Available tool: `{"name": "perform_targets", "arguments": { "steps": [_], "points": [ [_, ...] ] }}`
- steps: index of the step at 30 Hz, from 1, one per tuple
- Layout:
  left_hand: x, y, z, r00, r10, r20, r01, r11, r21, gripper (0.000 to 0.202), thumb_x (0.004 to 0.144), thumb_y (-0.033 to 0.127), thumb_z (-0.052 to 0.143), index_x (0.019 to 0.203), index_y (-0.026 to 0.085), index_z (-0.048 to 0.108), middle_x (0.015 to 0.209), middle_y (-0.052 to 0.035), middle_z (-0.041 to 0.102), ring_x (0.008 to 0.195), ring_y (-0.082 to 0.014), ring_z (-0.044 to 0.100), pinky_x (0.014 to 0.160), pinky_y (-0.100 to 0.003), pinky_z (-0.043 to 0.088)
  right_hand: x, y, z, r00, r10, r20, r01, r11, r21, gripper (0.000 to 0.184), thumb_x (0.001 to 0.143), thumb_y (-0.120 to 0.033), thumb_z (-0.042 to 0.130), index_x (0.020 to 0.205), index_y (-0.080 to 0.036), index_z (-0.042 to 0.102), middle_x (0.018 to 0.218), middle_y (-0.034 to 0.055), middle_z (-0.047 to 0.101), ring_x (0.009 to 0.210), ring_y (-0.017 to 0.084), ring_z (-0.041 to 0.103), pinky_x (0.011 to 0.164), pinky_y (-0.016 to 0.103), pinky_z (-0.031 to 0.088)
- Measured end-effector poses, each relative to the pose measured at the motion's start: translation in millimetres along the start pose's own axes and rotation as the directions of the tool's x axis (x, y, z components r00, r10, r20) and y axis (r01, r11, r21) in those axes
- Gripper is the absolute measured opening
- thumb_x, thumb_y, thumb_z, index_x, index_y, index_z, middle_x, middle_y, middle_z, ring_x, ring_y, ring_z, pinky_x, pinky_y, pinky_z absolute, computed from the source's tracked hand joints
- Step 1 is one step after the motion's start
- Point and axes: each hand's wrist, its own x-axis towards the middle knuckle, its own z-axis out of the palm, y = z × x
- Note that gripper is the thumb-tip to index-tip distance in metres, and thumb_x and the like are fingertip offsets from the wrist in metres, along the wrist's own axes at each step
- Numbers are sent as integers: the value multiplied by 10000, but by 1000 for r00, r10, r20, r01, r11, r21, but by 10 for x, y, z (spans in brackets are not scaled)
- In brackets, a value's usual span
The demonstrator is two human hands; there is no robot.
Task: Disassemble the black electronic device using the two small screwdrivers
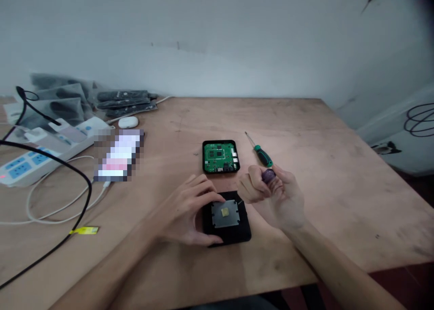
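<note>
1. Near the table's (pixel 305 120) front edge, the left hand (pixel 185 212) grips the black case half (pixel 226 219) at 9 o'clock, fingers spread.
2. At 2 o'clock, the right hand (pixel 274 197) closes on a purple-handled screwdriver (pixel 268 176).
3. At 12 o'clock lie the green circuit board (pixel 221 156) and green screwdriver (pixel 260 151).

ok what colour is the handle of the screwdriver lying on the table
Green, on the screwdriver beside the open circuit board; the head view shows it best.
</note>
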Motion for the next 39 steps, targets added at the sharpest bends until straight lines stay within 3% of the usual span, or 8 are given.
{"name": "perform_targets", "arguments": {
  "steps": [9,20,39],
  "points": [
    [21,31,-35,1000,-16,21,16,1000,19,684,798,614,919,1326,241,697,1171,-76,695,1033,-274,619,917,-448,434,-4,-24,-7,1000,15,-15,-15,1000,1,537,1079,-567,507,667,-230,441,611,-40,274,551,157,240,548,336,224],
    [27,60,-43,999,-30,35,30,999,26,642,814,569,890,1334,257,680,1179,-81,711,1041,-282,618,936,-456,414,-63,107,10,1000,-15,13,18,958,-285,518,1094,-556,503,697,-225,473,661,-20,352,604,174,322,610,352,257],
    [1,36,-25,998,-49,51,48,999,20,662,810,586,892,1342,253,681,1193,-88,697,1070,-294,622,951,-464,412,-73,134,-26,1000,-17,11,19,940,-340,525,1118,-555,490,715,-221,519,682,-10,394,622,180,351,634,359,267]
  ]
}}
